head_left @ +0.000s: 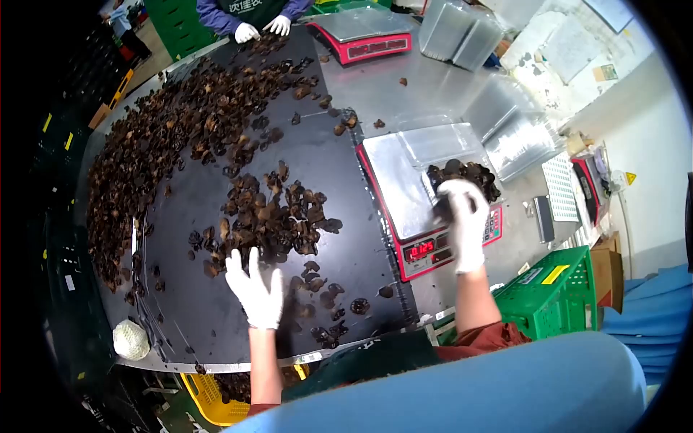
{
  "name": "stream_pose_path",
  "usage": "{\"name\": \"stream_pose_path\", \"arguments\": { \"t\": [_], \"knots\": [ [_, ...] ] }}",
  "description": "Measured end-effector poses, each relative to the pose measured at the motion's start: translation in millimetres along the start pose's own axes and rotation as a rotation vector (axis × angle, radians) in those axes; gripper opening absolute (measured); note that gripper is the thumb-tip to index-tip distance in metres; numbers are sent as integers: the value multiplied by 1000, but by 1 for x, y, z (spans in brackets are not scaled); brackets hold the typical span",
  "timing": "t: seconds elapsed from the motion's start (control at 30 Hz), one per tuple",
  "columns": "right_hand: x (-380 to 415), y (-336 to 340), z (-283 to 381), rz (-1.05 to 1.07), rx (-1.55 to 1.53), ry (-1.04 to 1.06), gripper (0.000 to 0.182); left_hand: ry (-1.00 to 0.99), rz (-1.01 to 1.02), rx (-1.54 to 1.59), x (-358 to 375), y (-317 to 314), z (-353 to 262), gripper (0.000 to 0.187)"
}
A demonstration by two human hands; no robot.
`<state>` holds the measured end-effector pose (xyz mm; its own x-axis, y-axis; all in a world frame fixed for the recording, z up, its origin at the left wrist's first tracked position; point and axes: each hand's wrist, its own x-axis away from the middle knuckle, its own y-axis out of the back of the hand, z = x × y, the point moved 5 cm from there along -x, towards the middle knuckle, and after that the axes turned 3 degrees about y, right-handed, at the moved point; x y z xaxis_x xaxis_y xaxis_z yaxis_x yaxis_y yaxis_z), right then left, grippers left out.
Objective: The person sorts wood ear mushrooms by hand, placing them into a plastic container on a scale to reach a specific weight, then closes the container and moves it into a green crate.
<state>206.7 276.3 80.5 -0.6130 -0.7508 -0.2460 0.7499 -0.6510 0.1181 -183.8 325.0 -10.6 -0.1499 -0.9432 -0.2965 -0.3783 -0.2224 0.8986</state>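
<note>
My left hand (pixel 256 290), in a white glove, has its fingers spread at the near edge of a pile of dark brown mushroom-like pieces (pixel 267 216) on the black table mat (pixel 195 303). On the right, my gloved right hand (pixel 465 220) is bent over the red scale (pixel 411 268), its fingers closed on dark pieces. A clear plastic box (pixel 431 184) on the metal pan (pixel 393 180) holds more dark pieces (pixel 473 173), partly hidden by that hand. Red digits glow on the scale's display.
A large heap (pixel 180 115) covers the far left. Another person's gloved hands (pixel 263 29) touch pieces at the far edge, beside a second scale (pixel 368 47). Stacked clear boxes (pixel 516 126) stand right; a green crate (pixel 548 289) and yellow basket (pixel 216 408) are near.
</note>
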Motion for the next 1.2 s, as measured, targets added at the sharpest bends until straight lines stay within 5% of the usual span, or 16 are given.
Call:
{"name": "stream_pose_path", "arguments": {
  "t": [0.07,0.2,0.4,0.63,0.77,0.83,0.9,1.1,1.2],
  "knots": [
    [-27,30,1,-119,250,268,13,50,117,-129,2,-14,22,65],
    [-42,45,-25,82,471,248,29,-95,219,-42,27,-23,19,54],
    [-21,37,0,-8,725,535,43,-330,316,108,74,-14,-16,36],
    [-4,11,31,-177,540,611,28,-266,184,56,76,-7,5,24],
    [37,-57,50,152,311,776,15,-83,18,65,61,11,27,35],
    [60,-101,21,507,131,647,16,9,-38,-29,61,13,42,40],
    [85,-134,-7,679,279,736,21,75,-17,-136,58,13,53,47],
    [101,-191,-106,753,797,452,57,-159,216,179,67,6,28,39],
    [140,-190,-88,848,438,546,55,-226,243,273,74,9,19,20]
  ]
}}
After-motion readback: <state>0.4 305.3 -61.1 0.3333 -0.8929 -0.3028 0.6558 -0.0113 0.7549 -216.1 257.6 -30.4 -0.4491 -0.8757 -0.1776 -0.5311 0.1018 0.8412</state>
